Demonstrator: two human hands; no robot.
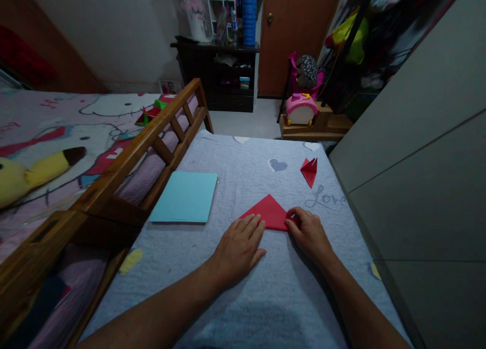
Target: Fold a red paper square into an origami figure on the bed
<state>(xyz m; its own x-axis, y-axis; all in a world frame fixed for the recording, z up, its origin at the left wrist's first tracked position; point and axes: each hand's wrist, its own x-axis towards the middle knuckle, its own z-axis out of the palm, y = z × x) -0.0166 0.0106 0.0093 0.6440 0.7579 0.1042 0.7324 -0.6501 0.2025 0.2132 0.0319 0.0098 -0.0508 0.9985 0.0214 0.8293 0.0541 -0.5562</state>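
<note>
A sheet of red paper (269,212), folded into a triangle, lies on the blue bedsheet with its point facing away from me. My left hand (243,243) rests flat over the paper's left corner, fingers stretched out. At the right corner, my right hand (307,230) pinches the paper between thumb and fingers. Farther off to the right sits a folded red paper piece (310,172) with pointed ends. A stack of light blue square paper (185,197) lies to the left of my hands.
A wooden bed rail (152,141) runs along the left side, with a yellow plush toy (41,177) beyond it. A pale cabinet (417,162) borders the right. Past the far edge stand a dark shelf unit (216,76) and a pink toy case (301,109).
</note>
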